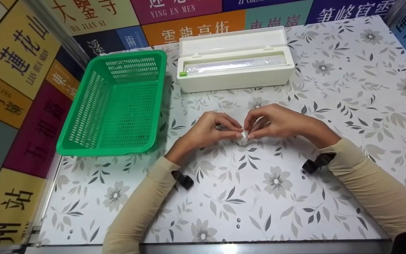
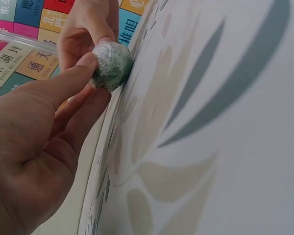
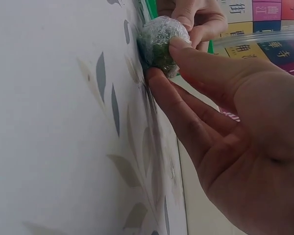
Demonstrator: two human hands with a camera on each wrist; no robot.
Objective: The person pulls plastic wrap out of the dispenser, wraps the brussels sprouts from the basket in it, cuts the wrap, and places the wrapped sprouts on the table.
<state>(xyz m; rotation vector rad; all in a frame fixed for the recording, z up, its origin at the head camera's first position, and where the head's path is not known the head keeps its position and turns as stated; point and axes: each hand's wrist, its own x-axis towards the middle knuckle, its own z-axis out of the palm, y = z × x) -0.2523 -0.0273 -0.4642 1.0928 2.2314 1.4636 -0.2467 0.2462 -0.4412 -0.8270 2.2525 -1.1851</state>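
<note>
A small round green thing wrapped in crinkled clear plastic film point(image 1: 243, 138) is at the tabletop between both hands; what is inside the film cannot be told. My left hand point(image 1: 210, 128) pinches it from the left with thumb and fingers. From the right, my right hand point(image 1: 277, 123) pinches the same bundle. In the left wrist view the wrapped green ball point(image 2: 112, 66) shows whitish bunched film on top and green below. The right wrist view shows the ball point(image 3: 162, 45) with thumb and fingertips against it.
A green plastic basket point(image 1: 156, 116) stands at the left of the flower-patterned table point(image 1: 224, 218). Behind the hands is a white box point(image 1: 236, 83) with its lid up and a roll of film point(image 1: 236, 64) inside. Sign-covered walls point(image 1: 30, 141) border the table.
</note>
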